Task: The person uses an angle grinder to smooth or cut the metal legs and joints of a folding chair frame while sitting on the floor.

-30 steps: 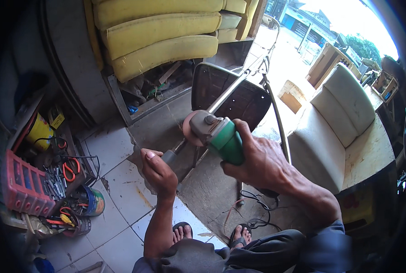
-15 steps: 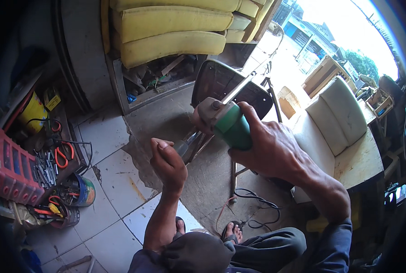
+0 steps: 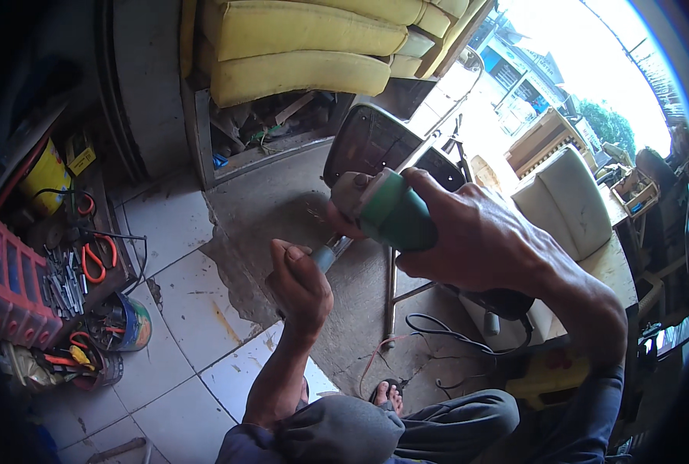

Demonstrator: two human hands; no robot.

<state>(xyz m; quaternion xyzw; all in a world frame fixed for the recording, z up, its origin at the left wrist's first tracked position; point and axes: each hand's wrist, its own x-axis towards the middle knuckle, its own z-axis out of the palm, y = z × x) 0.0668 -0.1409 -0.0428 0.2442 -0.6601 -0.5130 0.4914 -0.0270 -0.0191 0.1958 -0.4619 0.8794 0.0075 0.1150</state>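
My right hand is wrapped around the body of a green angle grinder, with its grey head toward the left. Beneath the head, the reddish disc is against or very near a shiny metal tube; exact contact is hard to tell. Faint orange specks show beside the disc. My left hand is closed around the near end of this tube, where a pale bluish-grey section sticks out from the fingers. Behind the grinder stands a dark chair panel with metal legs.
Yellow cushions are stacked at the back. A cream padded chair stands at right. Black cable loops over the floor near my feet. At left are a red rack, orange-handled pliers and a tub of tools.
My left hand has shifted slightly right, still closed on the tube. The grinder has moved slightly right and its disc sits closer to the tube. The view has shifted a little.
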